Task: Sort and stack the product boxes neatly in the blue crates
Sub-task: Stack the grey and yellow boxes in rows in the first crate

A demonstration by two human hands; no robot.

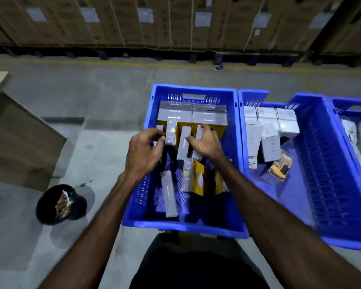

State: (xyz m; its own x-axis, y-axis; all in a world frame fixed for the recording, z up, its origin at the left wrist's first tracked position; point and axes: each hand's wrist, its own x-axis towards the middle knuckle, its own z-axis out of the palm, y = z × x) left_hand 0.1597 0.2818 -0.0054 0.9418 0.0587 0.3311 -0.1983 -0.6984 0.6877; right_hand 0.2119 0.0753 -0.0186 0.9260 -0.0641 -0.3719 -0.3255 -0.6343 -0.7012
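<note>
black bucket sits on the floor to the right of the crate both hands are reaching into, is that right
Not quite. The head view shows the black bucket on the floor to the left of that crate, not the right. Both the left hand and right hand do reach into it, among the boxes.

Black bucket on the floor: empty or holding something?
Holding something. The black bucket has crumpled wrappers or scraps inside; what exactly they are is too blurred to tell.

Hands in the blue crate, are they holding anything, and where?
The left hand pinches the near end of a grey box. The right hand rests its fingers on the top edges of upright grey boxes; whether it grips one cannot be told.
</note>
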